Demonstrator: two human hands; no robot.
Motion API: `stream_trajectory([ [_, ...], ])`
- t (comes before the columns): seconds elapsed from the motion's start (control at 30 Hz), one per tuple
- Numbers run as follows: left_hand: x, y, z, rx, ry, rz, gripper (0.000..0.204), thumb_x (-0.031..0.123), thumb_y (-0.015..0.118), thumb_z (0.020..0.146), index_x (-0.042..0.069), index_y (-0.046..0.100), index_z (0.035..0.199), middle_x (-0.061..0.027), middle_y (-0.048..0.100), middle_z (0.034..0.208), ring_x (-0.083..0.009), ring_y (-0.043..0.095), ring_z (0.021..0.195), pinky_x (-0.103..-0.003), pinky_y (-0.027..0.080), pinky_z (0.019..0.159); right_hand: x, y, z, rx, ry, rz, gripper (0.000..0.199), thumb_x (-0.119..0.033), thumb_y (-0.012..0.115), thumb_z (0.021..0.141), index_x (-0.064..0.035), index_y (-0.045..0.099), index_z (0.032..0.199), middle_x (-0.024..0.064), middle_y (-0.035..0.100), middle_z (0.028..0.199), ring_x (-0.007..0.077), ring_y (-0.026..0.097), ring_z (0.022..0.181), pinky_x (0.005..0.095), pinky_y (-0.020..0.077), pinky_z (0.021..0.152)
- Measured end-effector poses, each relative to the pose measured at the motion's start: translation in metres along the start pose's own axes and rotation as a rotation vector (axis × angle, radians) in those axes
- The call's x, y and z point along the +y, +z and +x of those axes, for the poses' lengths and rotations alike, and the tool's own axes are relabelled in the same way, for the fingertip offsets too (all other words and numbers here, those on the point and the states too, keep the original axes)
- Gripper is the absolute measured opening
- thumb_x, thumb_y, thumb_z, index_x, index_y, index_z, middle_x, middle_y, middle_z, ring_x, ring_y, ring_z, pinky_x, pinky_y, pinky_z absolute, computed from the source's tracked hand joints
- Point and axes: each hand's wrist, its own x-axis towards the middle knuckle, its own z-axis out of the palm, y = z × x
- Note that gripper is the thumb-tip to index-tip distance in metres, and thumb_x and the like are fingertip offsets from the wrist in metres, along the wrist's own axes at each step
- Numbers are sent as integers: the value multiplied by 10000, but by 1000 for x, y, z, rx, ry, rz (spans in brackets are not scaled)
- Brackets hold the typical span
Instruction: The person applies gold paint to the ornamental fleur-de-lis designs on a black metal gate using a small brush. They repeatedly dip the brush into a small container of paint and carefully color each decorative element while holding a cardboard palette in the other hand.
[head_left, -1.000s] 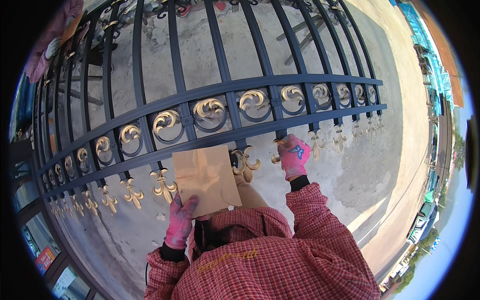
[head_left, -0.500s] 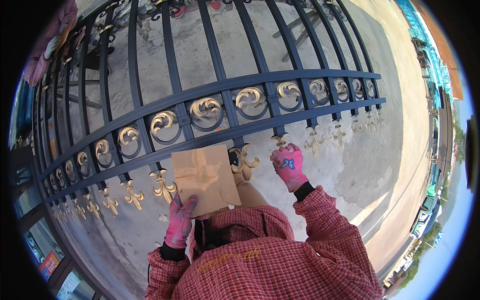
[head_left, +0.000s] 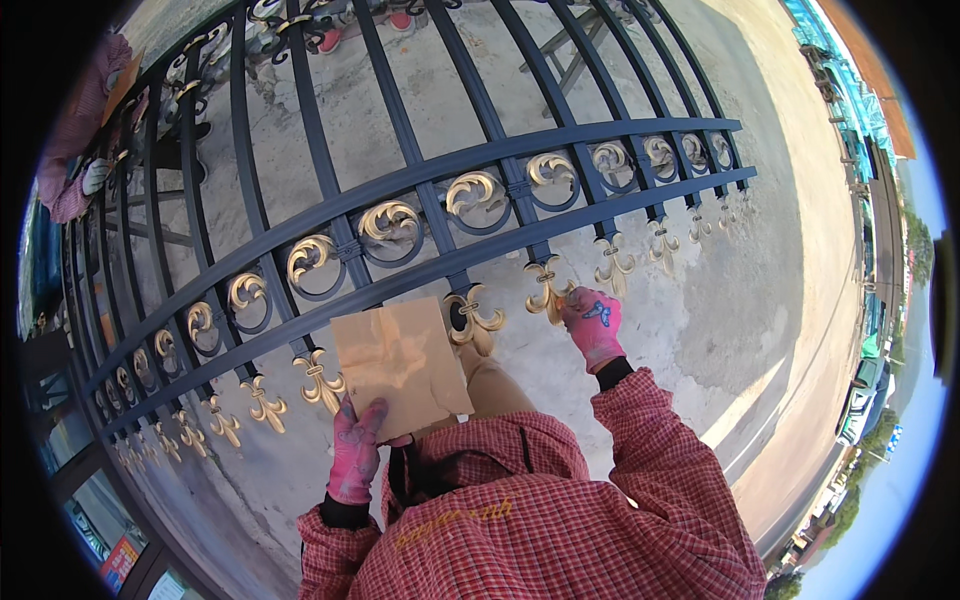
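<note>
A dark metal fence panel lies across my view, with gold scrolls inside its rings and gold fleur-de-lis finials along its near edge. My left hand, in a pink glove, grips a creased brown cardboard piece by its lower left corner. The cardboard lies between two finials, close to the near rail. At the right side of one gold finial is my right hand, gloved in pink with a blue butterfly print. Its fingers are curled, and whatever they hold is hidden behind them.
At the far left, a person in a checked sleeve and pale glove stands by the panel. Trestle legs support it from below. Red shoes show beyond the bars. Concrete ground lies underneath, with parked vehicles at the right.
My right hand has shifted slightly right and down, from over the finial's tip to its right side, uncovering the finial. The cardboard stays in my left hand. My view has tilted a little.
</note>
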Motion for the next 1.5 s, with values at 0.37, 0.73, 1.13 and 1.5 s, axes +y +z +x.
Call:
stream_trajectory([
  [0.37,1,-8,-5,-19,14,65,385,249,559,879,56,454,1195,-95,589,1019,-207,650,780,-285,566,518,5,-3,-29,-223,230,184,77,-77,683,710,-45,629,755,33,643,672,115,626,625,253,473,549],
  [0.73,-2,5,-11,2,33,64,382,230,574,865,79,459,1196,-80,586,1018,-207,646,802,-275,548,481,27,6,19,310,-445,-51,145,-148,659,674,-129,608,808,73,614,744,278,583,760,395,428,799],
  [1.13,-17,96,-17,82,100,-19,389,227,571,863,58,461,1195,-87,597,992,-199,650,734,-263,544,481,113,-19,28,74,-240,-237,122,-240,671,685,-150,634,759,54,640,803,258,584,826,380,396,822],
  [1.5,-25,150,-47,267,97,-50,435,255,585,856,49,443,1212,-92,594,1003,-191,640,764,-270,544,497,120,-44,34,-168,-293,-143,88,-182,618,679,-135,626,753,68,649,767,271,592,754,389,403,802],
])
